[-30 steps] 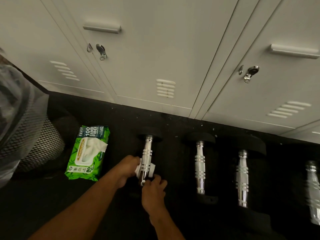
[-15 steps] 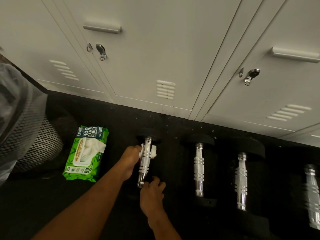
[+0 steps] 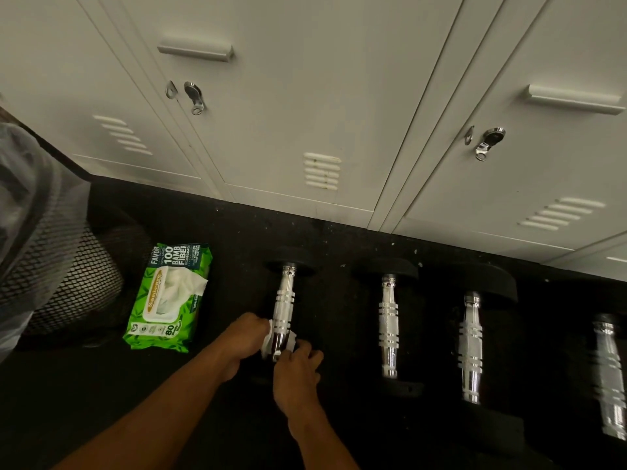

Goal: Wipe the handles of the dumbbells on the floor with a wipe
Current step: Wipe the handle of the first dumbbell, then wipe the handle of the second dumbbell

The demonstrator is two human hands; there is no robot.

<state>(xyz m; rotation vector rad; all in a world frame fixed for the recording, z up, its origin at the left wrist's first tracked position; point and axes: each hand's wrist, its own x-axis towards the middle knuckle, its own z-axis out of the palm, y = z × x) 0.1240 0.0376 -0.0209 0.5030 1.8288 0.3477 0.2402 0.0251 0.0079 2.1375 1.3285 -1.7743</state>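
Observation:
Several black dumbbells with chrome handles lie in a row on the dark floor. The leftmost dumbbell [image 3: 285, 301] has a white wipe [image 3: 268, 344] wrapped around the near end of its handle. My left hand [image 3: 242, 337] grips that wipe against the handle's left side. My right hand [image 3: 297, 368] rests on the near end of the same dumbbell, touching the wipe; its fingers hide the handle's tip. The dumbbells further right [image 3: 388, 325] [image 3: 471, 344] [image 3: 610, 374] lie untouched.
A green pack of wipes [image 3: 168, 296] lies open on the floor left of the dumbbells. A black mesh bin with a plastic liner [image 3: 51, 266] stands at far left. White lockers [image 3: 305, 113] line the wall behind the dumbbells.
My left hand slid the wipe from the far part of the handle back down to its near end. My right hand stayed at the near end.

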